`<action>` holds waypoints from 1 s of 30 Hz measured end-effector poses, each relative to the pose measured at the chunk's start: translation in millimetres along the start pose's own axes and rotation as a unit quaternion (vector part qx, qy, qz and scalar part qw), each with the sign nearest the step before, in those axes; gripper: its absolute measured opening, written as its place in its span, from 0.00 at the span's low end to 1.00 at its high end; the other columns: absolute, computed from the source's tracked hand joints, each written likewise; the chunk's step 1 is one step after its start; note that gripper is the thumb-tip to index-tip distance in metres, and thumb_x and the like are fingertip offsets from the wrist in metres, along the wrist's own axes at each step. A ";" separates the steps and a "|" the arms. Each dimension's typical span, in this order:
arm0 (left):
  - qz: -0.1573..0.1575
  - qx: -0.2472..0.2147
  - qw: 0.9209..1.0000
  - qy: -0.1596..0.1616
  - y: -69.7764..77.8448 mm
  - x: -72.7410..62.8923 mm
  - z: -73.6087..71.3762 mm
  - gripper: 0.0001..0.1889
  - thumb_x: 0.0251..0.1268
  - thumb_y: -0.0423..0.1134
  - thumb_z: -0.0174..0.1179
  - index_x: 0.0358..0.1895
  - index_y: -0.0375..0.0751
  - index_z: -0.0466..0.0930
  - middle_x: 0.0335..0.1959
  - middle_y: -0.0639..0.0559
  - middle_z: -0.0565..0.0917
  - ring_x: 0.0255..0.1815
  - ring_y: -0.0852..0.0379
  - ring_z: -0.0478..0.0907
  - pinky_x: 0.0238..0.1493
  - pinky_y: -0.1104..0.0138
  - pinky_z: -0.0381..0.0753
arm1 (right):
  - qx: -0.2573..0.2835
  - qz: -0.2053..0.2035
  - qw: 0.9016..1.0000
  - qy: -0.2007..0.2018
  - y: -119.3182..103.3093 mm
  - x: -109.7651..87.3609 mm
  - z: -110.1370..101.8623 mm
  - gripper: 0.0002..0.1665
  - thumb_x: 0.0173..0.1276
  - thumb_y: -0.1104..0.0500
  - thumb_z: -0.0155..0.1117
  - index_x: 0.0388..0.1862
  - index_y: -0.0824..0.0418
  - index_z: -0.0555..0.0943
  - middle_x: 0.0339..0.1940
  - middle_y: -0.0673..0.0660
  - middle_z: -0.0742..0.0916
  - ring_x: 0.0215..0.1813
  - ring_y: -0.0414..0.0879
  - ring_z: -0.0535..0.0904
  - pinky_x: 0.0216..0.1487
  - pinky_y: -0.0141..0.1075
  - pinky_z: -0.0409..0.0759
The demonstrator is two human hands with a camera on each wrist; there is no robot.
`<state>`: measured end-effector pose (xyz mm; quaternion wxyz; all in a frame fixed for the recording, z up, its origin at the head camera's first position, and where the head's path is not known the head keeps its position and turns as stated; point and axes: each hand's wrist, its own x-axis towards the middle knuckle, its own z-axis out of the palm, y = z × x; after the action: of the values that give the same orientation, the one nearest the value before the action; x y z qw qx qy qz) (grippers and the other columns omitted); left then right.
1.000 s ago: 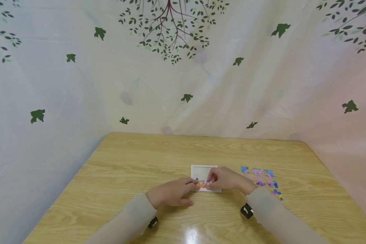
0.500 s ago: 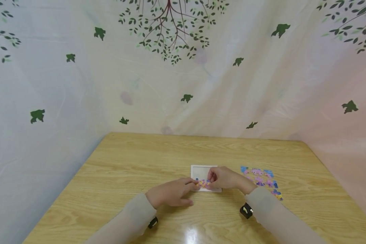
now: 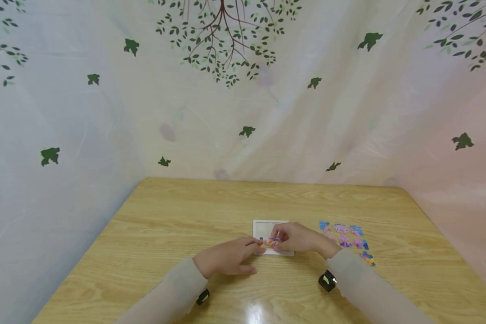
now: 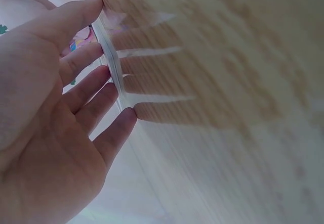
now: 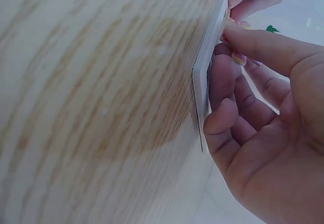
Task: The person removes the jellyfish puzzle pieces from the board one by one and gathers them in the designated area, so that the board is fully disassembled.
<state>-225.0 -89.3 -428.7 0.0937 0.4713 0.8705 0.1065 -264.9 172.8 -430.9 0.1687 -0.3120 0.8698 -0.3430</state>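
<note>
A shallow white puzzle tray (image 3: 256, 228) lies on the wooden table, with pink and yellow jigsaw puzzle pieces (image 3: 270, 243) along its near side. My left hand (image 3: 228, 255) rests at the tray's left edge, fingers extended and fingertips on the leftmost pieces. In the left wrist view, the fingertips of this hand (image 4: 76, 97) line the tray's edge. Over the right part of the tray is my right hand (image 3: 301, 237), its thumb and curled fingers pinching a puzzle piece (image 5: 239, 59), which is mostly hidden by the fingers.
To the right of the tray lie several loose puzzle pieces (image 3: 344, 236) in pink, blue and yellow, partly behind the right wrist. A light curtain (image 3: 210, 108) printed with leaves hangs behind the table (image 3: 178, 211). Each wrist wears a small black camera (image 3: 327, 281).
My right fingertips have shifted slightly left over the tray, and the puzzle piece there has moved and tilted against its neighbours. My left hand stays in place.
</note>
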 end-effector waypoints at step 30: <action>-0.037 -0.025 0.999 -0.022 11.9 -2.2 1.0 0.30 0.77 0.45 0.63 0.76 0.39 0.68 0.78 0.46 0.67 0.77 0.49 0.65 0.76 0.62 0.66 | 0.006 -0.017 0.999 0.026 52.0 -95.3 -55.1 0.10 0.77 0.58 0.65 0.53 0.57 0.80 0.30 0.48 0.83 0.30 0.35 0.73 0.31 0.31 0.75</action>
<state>-214.0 -84.7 -426.3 0.1283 0.4382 0.8822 0.1146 -243.7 292.2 -420.8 0.1420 -0.3166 0.8663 -0.3593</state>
